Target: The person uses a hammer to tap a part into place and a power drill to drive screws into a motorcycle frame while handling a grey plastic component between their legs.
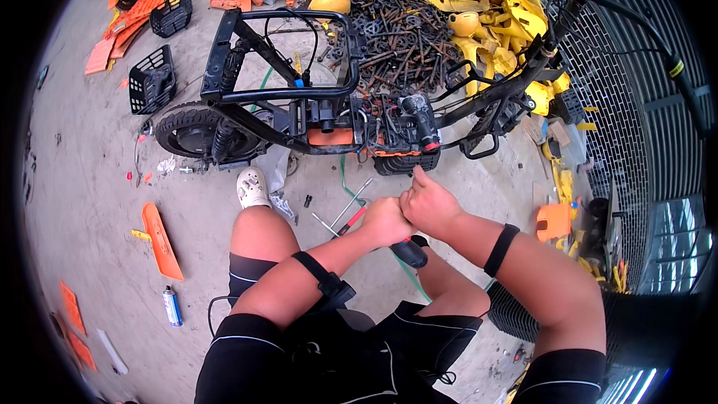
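My left hand [387,222] is closed in a fist above my lap. Pressed against it is my right hand [432,206], its fingers curled and its thumb side up. Whatever lies inside the fingers is hidden. Just below them shows a rounded black-and-red tool handle [411,253]; whether a hand grips it I cannot tell. Ahead stands the stripped black scooter frame [284,94], with a dark cordless drill [421,121] resting on its middle. Beyond my left hand, a metal T-shaped wrench [350,206] and a red-and-black handled tool [351,221] lie on the floor.
Behind the frame are a heap of rusty metal parts [400,34] and piled yellow body panels [493,0]. Left are an orange panel [162,243], a spray can [172,307] and black baskets [152,80]. A ribbed metal shutter [677,112] rises at right.
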A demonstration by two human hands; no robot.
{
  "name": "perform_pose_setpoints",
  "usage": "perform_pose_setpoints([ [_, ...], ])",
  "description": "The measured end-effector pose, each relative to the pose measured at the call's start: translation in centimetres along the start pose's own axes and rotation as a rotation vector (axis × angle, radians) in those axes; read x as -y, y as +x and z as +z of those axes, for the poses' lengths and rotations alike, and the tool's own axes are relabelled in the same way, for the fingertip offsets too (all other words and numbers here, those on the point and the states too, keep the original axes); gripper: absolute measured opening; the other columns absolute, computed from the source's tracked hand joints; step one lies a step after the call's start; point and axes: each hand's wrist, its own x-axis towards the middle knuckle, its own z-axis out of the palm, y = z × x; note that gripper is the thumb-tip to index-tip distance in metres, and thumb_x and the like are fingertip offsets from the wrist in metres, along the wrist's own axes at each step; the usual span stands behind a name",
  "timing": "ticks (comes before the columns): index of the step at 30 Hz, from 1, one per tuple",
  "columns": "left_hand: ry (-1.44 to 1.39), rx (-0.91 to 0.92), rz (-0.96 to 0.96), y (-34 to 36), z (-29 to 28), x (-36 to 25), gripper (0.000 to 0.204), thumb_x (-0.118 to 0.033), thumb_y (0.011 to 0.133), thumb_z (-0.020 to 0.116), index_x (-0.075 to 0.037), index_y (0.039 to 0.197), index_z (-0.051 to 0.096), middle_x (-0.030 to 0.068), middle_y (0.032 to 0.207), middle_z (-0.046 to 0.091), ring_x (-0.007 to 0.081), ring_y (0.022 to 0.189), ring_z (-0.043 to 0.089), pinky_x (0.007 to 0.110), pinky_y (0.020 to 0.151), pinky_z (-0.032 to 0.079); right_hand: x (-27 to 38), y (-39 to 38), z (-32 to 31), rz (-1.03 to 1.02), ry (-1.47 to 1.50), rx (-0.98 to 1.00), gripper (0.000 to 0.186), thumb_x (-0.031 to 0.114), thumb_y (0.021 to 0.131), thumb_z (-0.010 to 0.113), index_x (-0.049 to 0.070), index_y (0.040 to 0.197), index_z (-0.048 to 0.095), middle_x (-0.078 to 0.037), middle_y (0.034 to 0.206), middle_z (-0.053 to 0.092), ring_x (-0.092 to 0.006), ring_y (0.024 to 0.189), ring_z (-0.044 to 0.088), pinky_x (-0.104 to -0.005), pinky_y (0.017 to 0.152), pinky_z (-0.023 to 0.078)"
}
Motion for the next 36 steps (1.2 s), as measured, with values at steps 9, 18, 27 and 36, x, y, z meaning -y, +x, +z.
perform_pose_setpoints([
  [9, -0.852, 0.362, -0.111, -1.3, 1.3, 0.8, 0.035, -0.023, 0.074, 0.081, 0.001, 0.096, 0.069, 0.0158, 0.091, 0.073, 0.0152, 0.080, 0.069, 0.031, 0.072, 0.054, -1.3, -1.2, -0.9, -0.252, -0.050, -0.357, 0.018, 0.021, 0.078, 0.059, 0.007, 0.089, 0.060, -0.008, 0.085, 0.065, -0.0260, 0.090, 0.064, -0.0409, 0.107, 0.040],
  [18, -0.200, -0.057, -0.080, 0.5, -4.1, 0.6, 0.028, -0.024, 0.072, 0.078, 0.000, 0.082, 0.067, 0.0104, 0.074, 0.068, 0.0194, 0.065, 0.063, 0.035, 0.067, 0.053, 1.3, -9.3, 0.9, 0.397, 0.171, -0.069, 0.058, 0.017, 0.082, 0.060, 0.011, 0.140, 0.055, -0.012, 0.154, 0.044, -0.0246, 0.144, 0.038, -0.0388, 0.116, 0.030],
  [27, 0.068, -0.036, -0.052, 0.3, -4.0, 0.7, 0.029, -0.025, 0.068, 0.074, -0.003, 0.086, 0.070, 0.0133, 0.070, 0.070, 0.0302, 0.067, 0.070, 0.040, 0.066, 0.056, 3.4, -2.1, -2.3, 0.529, 0.508, -0.217, 0.077, 0.006, 0.078, 0.061, 0.027, 0.150, 0.046, -0.005, 0.076, 0.057, -0.0250, 0.076, 0.059, -0.0380, 0.073, 0.045],
  [36, -0.109, -0.162, -0.024, 0.4, -4.8, 0.6, 0.023, -0.019, 0.073, 0.075, 0.000, 0.083, 0.066, 0.0110, 0.067, 0.067, 0.0231, 0.062, 0.067, 0.038, 0.061, 0.053, 6.1, -9.1, 6.1, 0.756, 0.517, -0.161, 0.074, 0.007, 0.074, 0.065, 0.018, 0.146, 0.051, -0.006, 0.075, 0.060, -0.0251, 0.070, 0.060, -0.0389, 0.067, 0.049],
])
